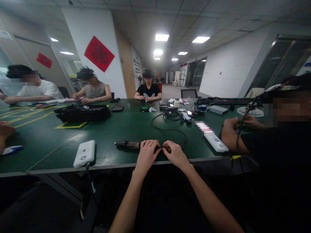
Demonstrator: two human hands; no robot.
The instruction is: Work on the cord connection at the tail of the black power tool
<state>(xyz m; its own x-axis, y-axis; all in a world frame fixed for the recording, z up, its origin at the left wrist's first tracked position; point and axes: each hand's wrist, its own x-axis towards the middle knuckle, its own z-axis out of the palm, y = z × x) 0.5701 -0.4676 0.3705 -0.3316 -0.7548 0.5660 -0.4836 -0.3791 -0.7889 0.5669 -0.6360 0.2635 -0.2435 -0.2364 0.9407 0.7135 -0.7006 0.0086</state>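
Note:
A corded electric screwdriver [130, 144] lies on the green table, its tip pointing left. My left hand [148, 151] is closed around its rear end, and the fingers hide the part where the cord joins. Close beside it, my right hand [176, 153] pinches the black cord [182, 132] between thumb and fingers. The fingertips of both hands nearly meet over the join, so its details cannot be made out. From there the cord loops right and back to a coil of black cable [171, 115].
A white power bank [85, 152] lies left near the table edge [58, 170]; another white power bank [215, 141] lies right. A black bag [84, 112] sits back left. Small items clutter the middle back. A co-worker's arm [230, 134] rests close on the right; other people sit around.

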